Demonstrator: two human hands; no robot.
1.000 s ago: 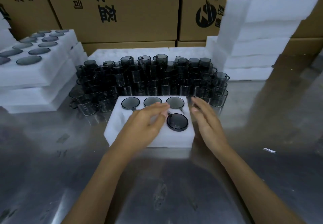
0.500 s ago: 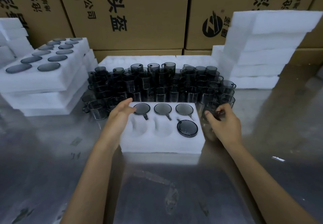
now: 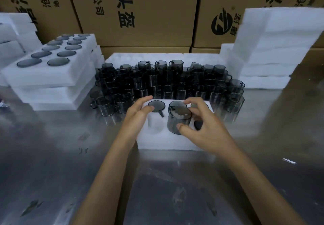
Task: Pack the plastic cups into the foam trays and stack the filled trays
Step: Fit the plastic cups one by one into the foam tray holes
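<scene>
Right hand: the right hand [image 3: 206, 133] grips a smoky grey plastic cup [image 3: 178, 119], thumb on its near wall and fingers [image 3: 196, 104] curled over the far rim. The cup stands upright over the middle of the foam tray.
Left hand: the left hand [image 3: 138, 117] rests on the tray's 9 o'clock edge, fingers straight and relaxed, tips beside a seated cup, gripping nothing.
Foam tray: the white foam tray [image 3: 157, 142] sits on the bench at centre. Its far row holds 3 cups, the leftmost seated cup [image 3: 156, 105] at 11 o'clock. An empty pocket [image 3: 155, 124] lies at the tray's 8 o'clock, and a dark cup rim shows under the right hand at 3 o'clock.
Loose cups: a crowd of loose cups [image 3: 168, 81] stands at 12 o'clock, just behind the tray.
Filled trays: a stack of filled trays [image 3: 50, 77] sits at 10 o'clock.
Empty foam: a stack of foam slabs [image 3: 273, 49] rises at 2 o'clock.
Bench: a shiny metal bench [image 3: 52, 154] carries everything.
Backdrop: printed cardboard boxes [image 3: 140, 12] line the back.
</scene>
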